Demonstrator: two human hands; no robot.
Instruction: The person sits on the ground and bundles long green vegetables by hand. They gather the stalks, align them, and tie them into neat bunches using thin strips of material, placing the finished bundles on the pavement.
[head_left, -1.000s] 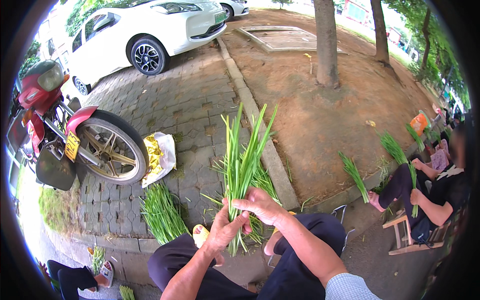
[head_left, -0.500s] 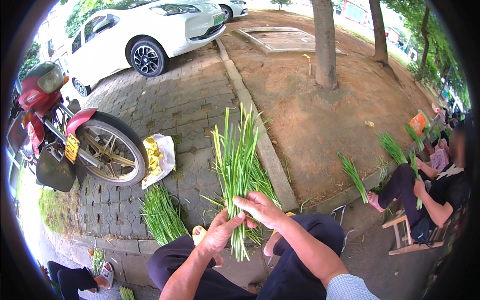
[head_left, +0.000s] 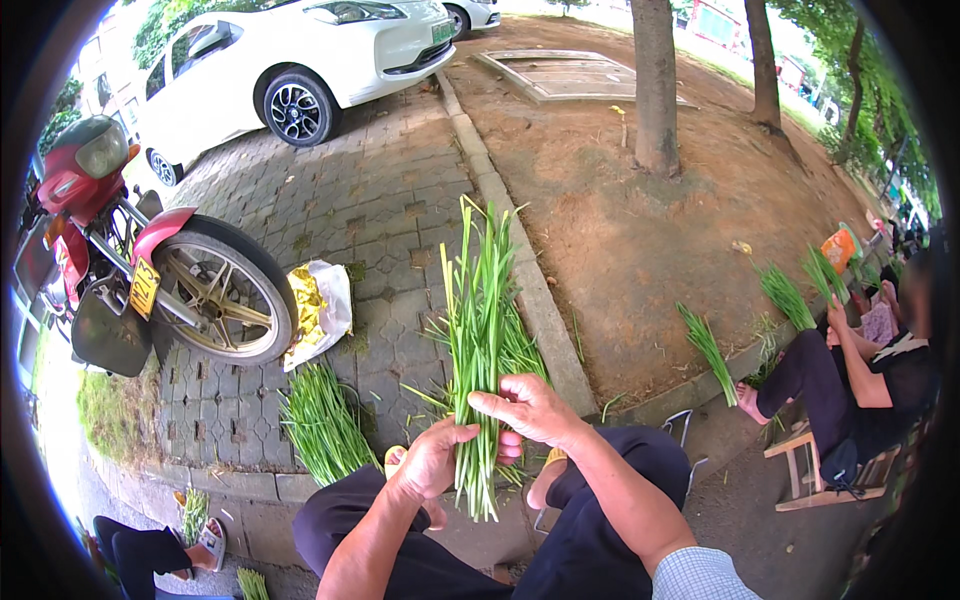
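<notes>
An upright bunch of garlic chives (head_left: pixel 478 320) is in front of me, green leaves up and pale stems down. My left hand (head_left: pixel 432 458) closes round its lower part from the left, thumb lying across the stems. From the right, my right hand (head_left: pixel 535 410) grips it slightly higher, with its thumb on the front and some fingertips hidden behind the stems. Left of my knees, a pile of chives (head_left: pixel 322 425) lies on the paving. More loose chives (head_left: pixel 522 352) lie behind the held bunch, partly covered by it.
A red motorcycle (head_left: pixel 170 260) and a white-and-yellow plastic bag (head_left: pixel 318 312) stand ahead left; a white car (head_left: pixel 330 60) is beyond. A stone kerb (head_left: pixel 545 320) borders bare soil. On the right a person (head_left: pixel 870 380) sits on a wooden stool (head_left: pixel 830 495), near several chive bunches (head_left: pixel 708 350).
The bunch in my hands has shifted slightly right and my left thumb has drawn back a little. At the right, the seated person has raised their bunch of chives.
</notes>
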